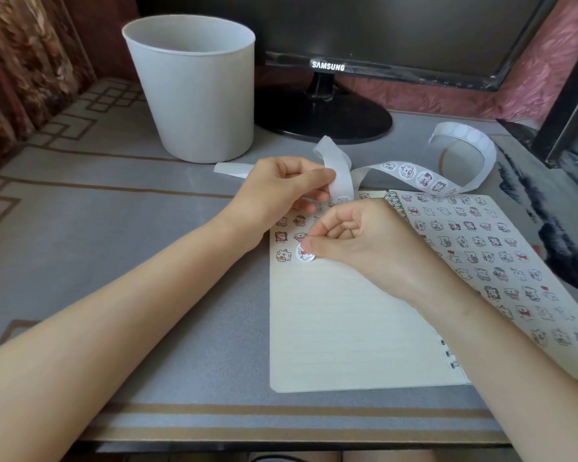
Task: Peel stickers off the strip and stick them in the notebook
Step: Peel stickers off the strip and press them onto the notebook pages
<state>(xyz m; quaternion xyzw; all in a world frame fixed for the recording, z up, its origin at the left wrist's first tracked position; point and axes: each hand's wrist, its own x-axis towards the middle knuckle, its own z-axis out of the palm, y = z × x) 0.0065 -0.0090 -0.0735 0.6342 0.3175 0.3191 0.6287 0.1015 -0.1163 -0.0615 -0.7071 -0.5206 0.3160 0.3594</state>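
text: SAMSUNG | on: monitor lower bezel | colour: white letters | other text: none readable

Open room lies over the left desk and over the notebook at its near, unstuck part. At the far left a white bin stands in the way; the monitor stand (with the sticker strip looping before it) bars the far middle.

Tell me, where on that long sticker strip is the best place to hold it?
I'd pinch the sticker strip across its flat faces on the emptied stretch of backing, coming from the left, as the left hand does. There the tape is bare and folds over, while the loaded loop trails off right.
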